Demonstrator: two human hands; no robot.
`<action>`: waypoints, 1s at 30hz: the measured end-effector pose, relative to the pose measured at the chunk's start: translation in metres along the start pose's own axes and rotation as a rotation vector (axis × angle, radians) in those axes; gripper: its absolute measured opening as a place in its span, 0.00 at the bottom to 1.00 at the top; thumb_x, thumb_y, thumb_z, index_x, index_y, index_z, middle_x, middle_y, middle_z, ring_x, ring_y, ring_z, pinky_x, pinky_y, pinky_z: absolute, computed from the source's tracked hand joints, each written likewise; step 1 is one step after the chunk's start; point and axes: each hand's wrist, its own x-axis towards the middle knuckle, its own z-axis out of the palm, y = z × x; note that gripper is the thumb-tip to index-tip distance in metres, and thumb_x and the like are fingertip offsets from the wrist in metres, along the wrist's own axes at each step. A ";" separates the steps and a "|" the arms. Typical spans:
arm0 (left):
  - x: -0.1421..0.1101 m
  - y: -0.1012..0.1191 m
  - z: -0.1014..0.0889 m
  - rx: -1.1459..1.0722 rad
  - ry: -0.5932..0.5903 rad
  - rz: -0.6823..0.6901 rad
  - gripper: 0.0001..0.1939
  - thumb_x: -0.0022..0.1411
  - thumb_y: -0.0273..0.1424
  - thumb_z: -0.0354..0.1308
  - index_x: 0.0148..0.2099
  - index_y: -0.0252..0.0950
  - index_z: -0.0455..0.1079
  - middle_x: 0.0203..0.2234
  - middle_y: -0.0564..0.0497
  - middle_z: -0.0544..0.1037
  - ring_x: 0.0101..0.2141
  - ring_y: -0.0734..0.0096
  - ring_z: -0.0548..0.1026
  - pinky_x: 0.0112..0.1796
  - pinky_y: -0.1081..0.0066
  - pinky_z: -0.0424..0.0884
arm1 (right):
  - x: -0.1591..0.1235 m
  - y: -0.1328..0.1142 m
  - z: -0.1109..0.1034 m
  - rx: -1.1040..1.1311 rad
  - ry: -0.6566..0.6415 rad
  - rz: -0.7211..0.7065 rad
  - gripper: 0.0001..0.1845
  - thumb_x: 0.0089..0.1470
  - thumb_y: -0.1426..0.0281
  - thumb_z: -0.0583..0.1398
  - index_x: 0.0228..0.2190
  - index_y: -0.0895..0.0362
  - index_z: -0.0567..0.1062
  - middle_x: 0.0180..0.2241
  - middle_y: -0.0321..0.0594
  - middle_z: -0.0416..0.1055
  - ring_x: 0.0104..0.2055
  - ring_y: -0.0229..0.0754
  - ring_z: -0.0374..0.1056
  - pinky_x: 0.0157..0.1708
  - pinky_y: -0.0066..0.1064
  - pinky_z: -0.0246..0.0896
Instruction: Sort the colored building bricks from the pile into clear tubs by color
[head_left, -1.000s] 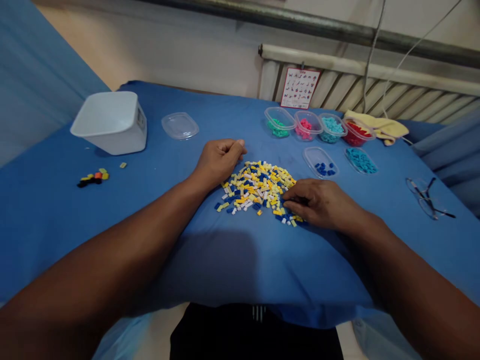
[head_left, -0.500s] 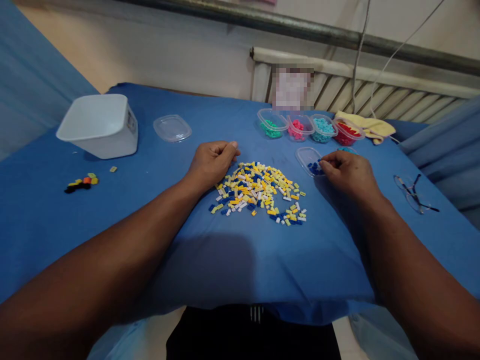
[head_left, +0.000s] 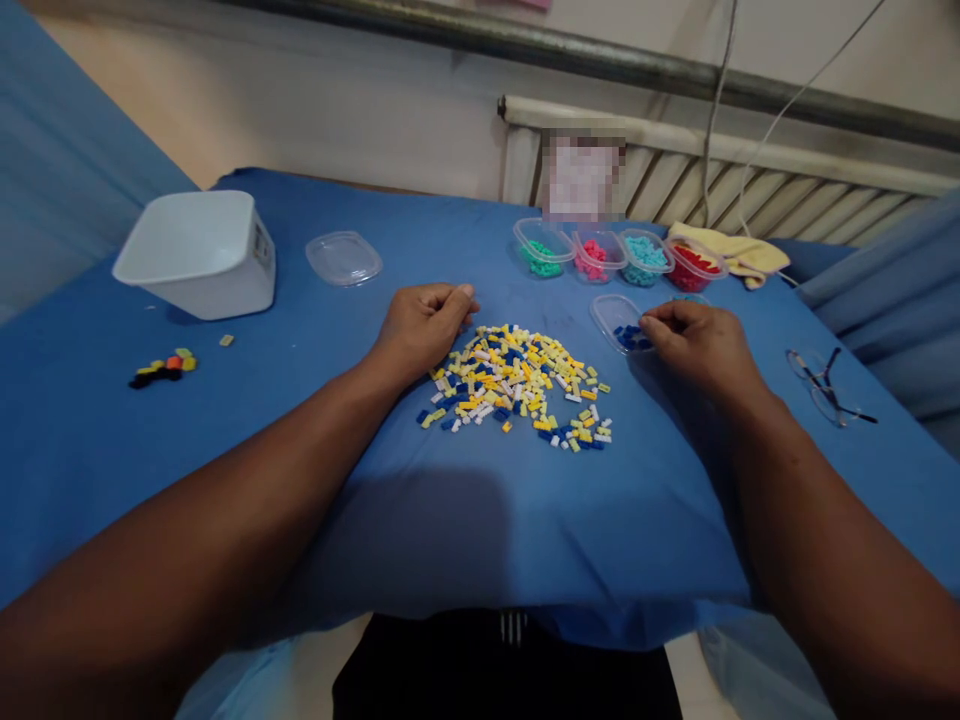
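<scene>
A mixed pile of small building bricks [head_left: 517,375], yellow, white and dark blue, lies on the blue cloth. At its upper left edge rests my left hand [head_left: 421,328], fingers curled in with the thumb against them; whatever may be inside is hidden. My right hand [head_left: 701,345] hovers at the right side of a clear plastic lid [head_left: 606,312], its thumb and fingertips pinched together. Dark blue bricks [head_left: 630,338] lie on that lid, just beside the fingertips. Whether a brick is between those fingers cannot be made out.
Clear tubs of green [head_left: 541,258], pink [head_left: 592,262], light blue [head_left: 643,262] and red bricks [head_left: 694,265] stand along the back, beside a yellow cloth [head_left: 739,255]. Glasses [head_left: 829,390] lie right. A white bin [head_left: 202,250], another lid [head_left: 343,260] and loose bricks [head_left: 165,368] are left.
My right fingertips have shifted very slightly right, away from the dark blue bricks. The left hand has stayed in place.
</scene>
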 end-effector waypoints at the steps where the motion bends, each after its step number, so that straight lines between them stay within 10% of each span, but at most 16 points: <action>1: 0.000 0.001 0.000 0.000 -0.005 -0.001 0.25 0.74 0.53 0.64 0.38 0.37 0.87 0.28 0.45 0.85 0.30 0.66 0.79 0.32 0.69 0.73 | -0.002 -0.005 -0.002 0.052 -0.029 -0.023 0.19 0.66 0.53 0.66 0.42 0.54 0.90 0.35 0.48 0.85 0.35 0.53 0.78 0.38 0.43 0.71; 12: 0.000 -0.003 0.001 0.013 -0.012 0.013 0.25 0.74 0.53 0.64 0.37 0.38 0.87 0.27 0.46 0.84 0.30 0.66 0.78 0.33 0.68 0.73 | -0.036 -0.055 -0.032 0.503 -0.973 -0.300 0.22 0.63 0.54 0.76 0.54 0.51 0.89 0.34 0.36 0.81 0.33 0.41 0.76 0.33 0.31 0.73; 30: -0.001 0.000 0.002 0.013 -0.012 -0.013 0.25 0.76 0.52 0.65 0.37 0.37 0.86 0.27 0.46 0.83 0.29 0.66 0.78 0.31 0.69 0.71 | -0.043 -0.066 -0.004 0.301 -0.560 -0.635 0.07 0.74 0.67 0.67 0.48 0.51 0.87 0.44 0.42 0.87 0.42 0.45 0.83 0.43 0.34 0.74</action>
